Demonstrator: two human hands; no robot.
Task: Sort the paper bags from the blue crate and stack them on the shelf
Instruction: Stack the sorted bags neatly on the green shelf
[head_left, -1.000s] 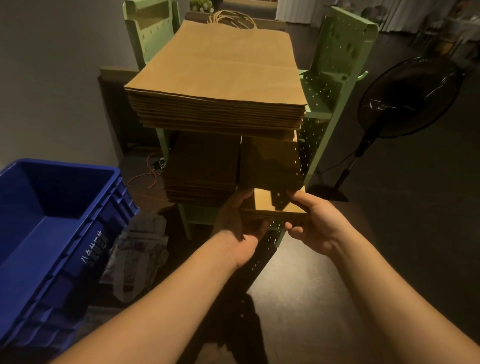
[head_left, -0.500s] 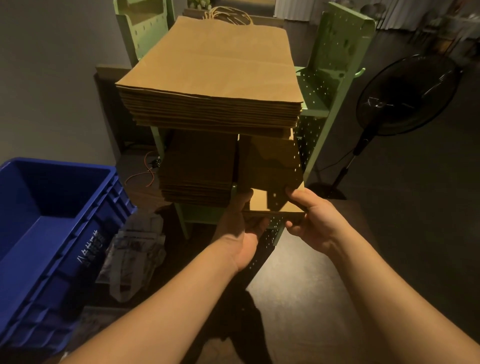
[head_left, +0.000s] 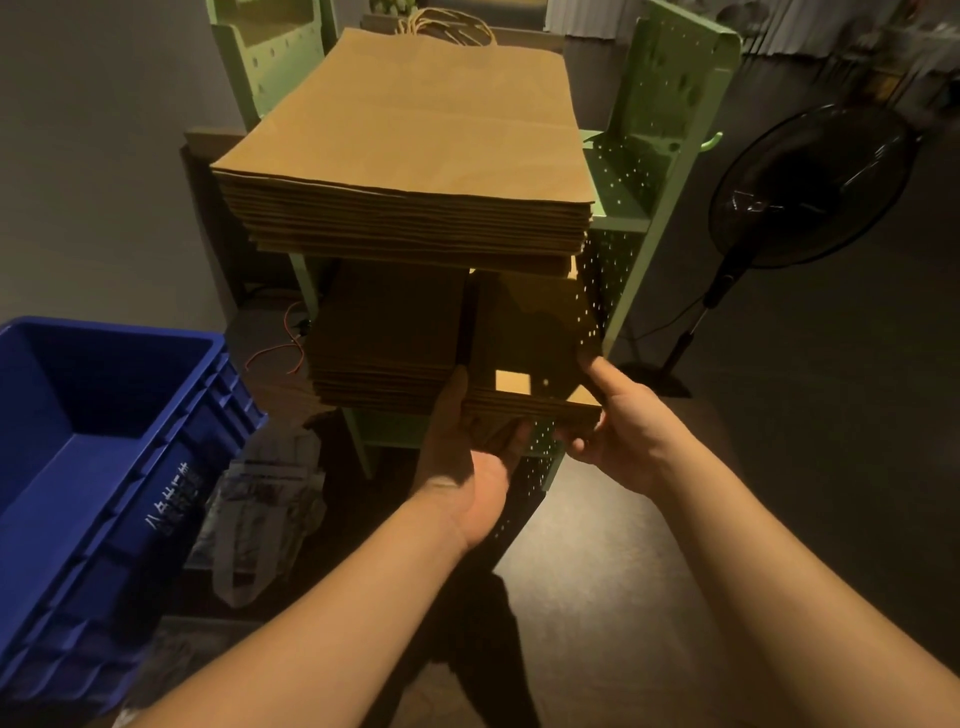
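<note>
I'm seeing both hands gripping the small bag stack (head_left: 524, 364) on the lower tier of the green shelf (head_left: 670, 119): left hand (head_left: 462, 441) holding its front-left corner, right hand (head_left: 618, 431) pinching the front-right, thumb on top. Since half a second ago the stack is sitting slightly further in. Forearms are reaching forward. Blue crate (head_left: 93, 447) is sitting left.

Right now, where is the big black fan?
In the head view the fan stands on the floor at the right, just beyond the green shelf that holds the paper bags.
</note>
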